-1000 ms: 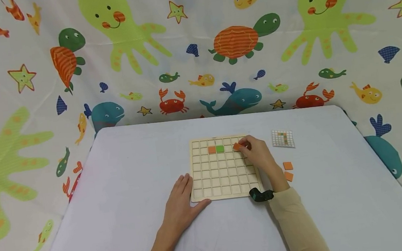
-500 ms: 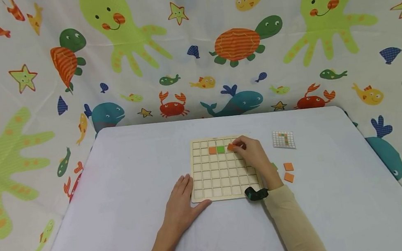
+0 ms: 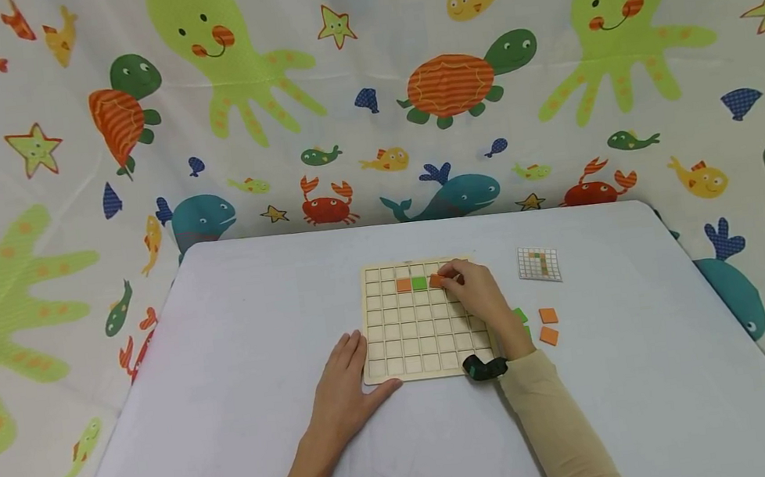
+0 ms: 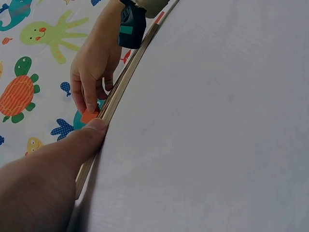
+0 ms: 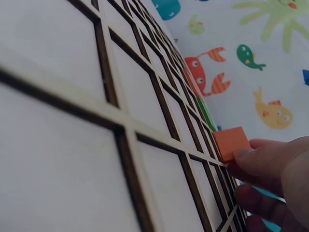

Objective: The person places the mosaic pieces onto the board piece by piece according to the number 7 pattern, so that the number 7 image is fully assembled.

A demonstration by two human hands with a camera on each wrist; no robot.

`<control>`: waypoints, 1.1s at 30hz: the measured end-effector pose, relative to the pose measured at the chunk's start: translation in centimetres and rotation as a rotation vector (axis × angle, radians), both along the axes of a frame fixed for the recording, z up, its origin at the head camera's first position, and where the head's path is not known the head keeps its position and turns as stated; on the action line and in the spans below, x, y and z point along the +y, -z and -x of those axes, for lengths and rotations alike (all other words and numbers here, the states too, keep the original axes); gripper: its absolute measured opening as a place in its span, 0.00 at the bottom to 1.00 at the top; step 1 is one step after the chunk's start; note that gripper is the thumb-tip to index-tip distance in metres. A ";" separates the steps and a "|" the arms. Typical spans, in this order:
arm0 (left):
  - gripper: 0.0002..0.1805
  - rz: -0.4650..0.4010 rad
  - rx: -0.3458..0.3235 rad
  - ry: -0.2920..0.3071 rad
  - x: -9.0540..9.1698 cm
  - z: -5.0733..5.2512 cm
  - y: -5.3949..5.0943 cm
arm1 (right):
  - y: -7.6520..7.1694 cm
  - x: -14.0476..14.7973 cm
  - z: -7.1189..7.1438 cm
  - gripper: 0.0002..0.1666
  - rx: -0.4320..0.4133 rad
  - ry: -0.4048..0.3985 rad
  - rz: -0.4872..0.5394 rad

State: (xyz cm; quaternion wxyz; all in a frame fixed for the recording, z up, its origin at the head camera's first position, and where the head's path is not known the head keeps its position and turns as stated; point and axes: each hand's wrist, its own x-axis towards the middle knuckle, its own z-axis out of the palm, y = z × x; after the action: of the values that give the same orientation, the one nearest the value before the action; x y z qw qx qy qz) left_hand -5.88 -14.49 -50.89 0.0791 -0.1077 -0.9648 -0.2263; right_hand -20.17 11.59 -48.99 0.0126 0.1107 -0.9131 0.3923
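My right hand (image 3: 477,291) pinches an orange square tile (image 5: 231,143) between thumb and fingers, tilted over the wooden grid board (image 3: 411,337). In the head view that tile is just right of a green tile (image 3: 419,283), which sits in the board's second row. An orange tile (image 3: 404,285) fills the cell left of the green one. My left hand (image 3: 344,388) rests at the board's lower left corner, fingers along the left edge and thumb (image 4: 89,137) at the front edge. The left wrist view also shows the pinched tile, partly hidden by fingers.
A small card with a printed grid pattern (image 3: 538,264) lies right of the board. Below it are two loose orange tiles (image 3: 548,316) and green tiles (image 3: 520,315), partly covered by the right forearm. A white cloth covers the table (image 3: 223,327); a sea-animal curtain hangs behind.
My right hand has moved left along the second row with the orange tile, up to the green one. Green tiles beside the forearm have come into view. The left hand has stayed put.
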 end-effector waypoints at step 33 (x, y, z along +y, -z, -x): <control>0.52 0.000 -0.016 0.000 0.0 0.2 0.2 | 0.0 -0.5 -0.1 0.16 0.041 -0.041 -0.109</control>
State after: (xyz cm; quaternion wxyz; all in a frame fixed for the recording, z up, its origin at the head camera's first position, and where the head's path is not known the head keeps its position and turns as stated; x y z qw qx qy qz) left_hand -6.06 -14.51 -51.09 0.0711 -0.1061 -0.9655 -0.2270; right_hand -20.10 11.11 -49.01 0.0175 0.1377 -0.9302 0.3398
